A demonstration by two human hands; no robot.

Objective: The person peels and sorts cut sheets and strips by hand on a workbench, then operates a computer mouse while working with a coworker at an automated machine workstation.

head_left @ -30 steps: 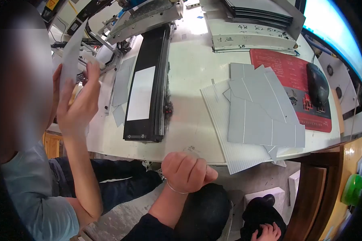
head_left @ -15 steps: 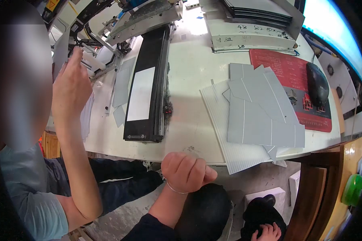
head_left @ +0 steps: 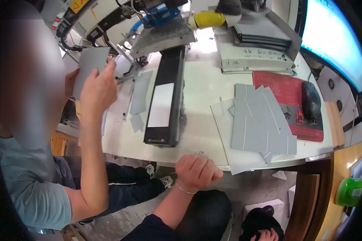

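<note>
My left hand [head_left: 196,172] is curled into a fist, with nothing visible in it. It is raised above my dark-clothed knee [head_left: 211,215], just off the front edge of the white table [head_left: 197,140]. A thin bracelet circles its wrist. At the bottom edge, my right hand [head_left: 266,234] is partly cut off, its fingers apart on black cloth [head_left: 257,223]. Nearest on the table lie grey cut sheets [head_left: 249,128] over a ribbed translucent sheet [head_left: 225,140]. A long black rail [head_left: 165,76] carries a white rectangle [head_left: 161,105].
On the left a co-worker [head_left: 36,180] holds a grey sheet [head_left: 93,64] with both hands. A machine head [head_left: 165,38] overhangs the rail. A mouse [head_left: 311,100] rests on a red mat [head_left: 277,84], near a monitor [head_left: 338,36]. Stacked plates [head_left: 261,30] stand at the back.
The view has shifted, so the table appears further right and lower. The co-worker's sheet has tilted to show more of its face. My hands keep their poses.
</note>
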